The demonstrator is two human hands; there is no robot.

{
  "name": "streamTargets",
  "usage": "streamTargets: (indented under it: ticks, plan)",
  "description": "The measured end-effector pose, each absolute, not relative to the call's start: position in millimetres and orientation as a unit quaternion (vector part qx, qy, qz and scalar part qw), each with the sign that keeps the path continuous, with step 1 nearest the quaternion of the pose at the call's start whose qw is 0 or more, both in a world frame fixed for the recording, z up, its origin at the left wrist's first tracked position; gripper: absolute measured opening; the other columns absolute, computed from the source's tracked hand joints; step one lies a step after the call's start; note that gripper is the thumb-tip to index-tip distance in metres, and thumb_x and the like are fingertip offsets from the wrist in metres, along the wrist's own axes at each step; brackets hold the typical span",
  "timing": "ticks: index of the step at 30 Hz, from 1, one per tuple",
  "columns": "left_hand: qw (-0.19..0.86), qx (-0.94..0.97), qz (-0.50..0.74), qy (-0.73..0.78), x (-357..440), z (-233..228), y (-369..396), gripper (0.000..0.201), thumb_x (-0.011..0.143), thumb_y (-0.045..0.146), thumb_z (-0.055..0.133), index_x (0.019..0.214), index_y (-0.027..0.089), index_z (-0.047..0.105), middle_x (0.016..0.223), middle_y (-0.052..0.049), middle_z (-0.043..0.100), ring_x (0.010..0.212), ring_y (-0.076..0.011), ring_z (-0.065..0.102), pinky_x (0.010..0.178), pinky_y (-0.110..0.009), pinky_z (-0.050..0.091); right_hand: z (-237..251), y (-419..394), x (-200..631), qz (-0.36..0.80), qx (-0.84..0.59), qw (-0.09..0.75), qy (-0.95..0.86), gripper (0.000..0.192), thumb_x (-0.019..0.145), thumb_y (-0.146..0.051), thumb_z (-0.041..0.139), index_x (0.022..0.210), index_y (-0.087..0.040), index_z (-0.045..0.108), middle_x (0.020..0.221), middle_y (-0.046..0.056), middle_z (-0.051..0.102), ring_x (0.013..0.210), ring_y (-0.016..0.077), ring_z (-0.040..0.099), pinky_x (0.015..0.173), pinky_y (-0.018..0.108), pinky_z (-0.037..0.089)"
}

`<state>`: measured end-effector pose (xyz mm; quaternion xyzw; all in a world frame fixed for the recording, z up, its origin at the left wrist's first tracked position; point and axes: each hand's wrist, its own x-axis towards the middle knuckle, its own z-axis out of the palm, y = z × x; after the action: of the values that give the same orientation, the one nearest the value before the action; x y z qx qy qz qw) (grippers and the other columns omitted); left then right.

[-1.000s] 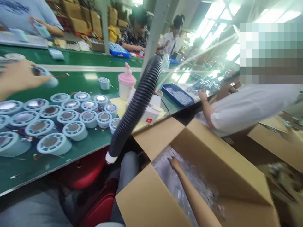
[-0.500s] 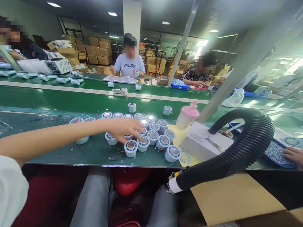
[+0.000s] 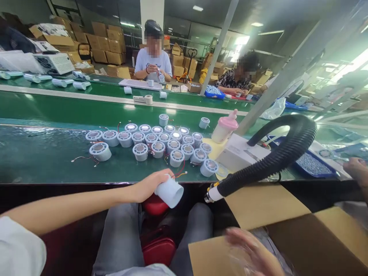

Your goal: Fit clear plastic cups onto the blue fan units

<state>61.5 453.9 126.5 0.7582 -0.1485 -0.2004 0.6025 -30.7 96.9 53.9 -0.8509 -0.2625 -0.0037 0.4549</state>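
My left hand [image 3: 153, 185] grips a white cylindrical housing [image 3: 170, 193] just in front of the table edge. The housing is tilted, with its open end toward the lower right and thin coloured wires at its far end. Behind it, several similar round white units [image 3: 158, 148] with slotted rings and wire leads stand grouped on the green table [image 3: 123, 168]. At the lower right, my right hand [image 3: 253, 249] is over the flap of an open cardboard box [image 3: 207, 255]. It is smeared by motion, and something clear by the fingers is too blurred to make out.
A black ribbed hose [image 3: 276, 157] curves down past the table edge beside a white box [image 3: 240, 151]. Behind that stands a pink-lidded cup [image 3: 225, 126]. A blue tray [image 3: 313, 165] of small parts lies at right. Across the bench, co-workers [image 3: 153, 57] handle parts.
My left hand has come back from the group of units toward me with one white housing in its grip. My right hand has entered at the lower right. The view has tilted downward.
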Motion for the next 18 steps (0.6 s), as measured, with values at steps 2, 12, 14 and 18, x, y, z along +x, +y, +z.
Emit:
streamTargets:
  ticks: [2,12,14,18]
  plan:
    - [0.673,0.651,-0.350,-0.010,39.3,109.1,435.5,0.050,0.079,0.062,0.034,0.082,0.015,0.050,0.063,0.000,0.052,0.052,-0.0111,0.046,0.046,-0.021,0.037,74.6,151.1,-34.0,-0.063,-0.869,0.357,-0.337,0.048,0.084,-0.043,0.049,0.131,-0.031,0.045,0.116,0.011,0.060,0.100,0.0273,0.062,0.076,0.035,0.056]
    - [0.542,0.726,-0.387,-0.172,21.9,105.8,430.8,0.021,0.078,0.032,0.055,0.090,0.018,0.065,0.085,-0.003,0.061,0.069,-0.0123,0.055,0.049,-0.016,0.041,95.6,220.3,-15.7,-0.113,-0.942,0.139,-0.284,0.036,0.077,-0.015,0.057,0.111,-0.025,0.062,0.129,0.014,0.046,0.101,0.0288,0.052,0.074,0.041,0.054]
    - [0.515,0.759,-0.349,-0.190,22.1,107.0,431.9,0.019,0.078,0.029,0.055,0.089,0.019,0.066,0.087,-0.003,0.063,0.076,-0.0133,0.056,0.054,-0.016,0.043,93.4,219.7,-14.3,-0.117,-0.934,0.164,-0.295,0.028,0.075,-0.013,0.058,0.101,-0.023,0.065,0.129,0.013,0.046,0.100,0.0274,0.052,0.076,0.039,0.053]
    - [0.587,0.672,-0.450,-0.035,25.0,95.1,432.9,0.035,0.081,0.044,0.046,0.089,0.014,0.061,0.069,-0.001,0.054,0.042,-0.0063,0.041,0.028,-0.015,0.026,88.5,215.3,-17.3,-0.158,-0.922,0.187,-0.300,0.035,0.077,-0.021,0.060,0.112,-0.021,0.061,0.124,0.014,0.049,0.099,0.0267,0.051,0.078,0.040,0.052]
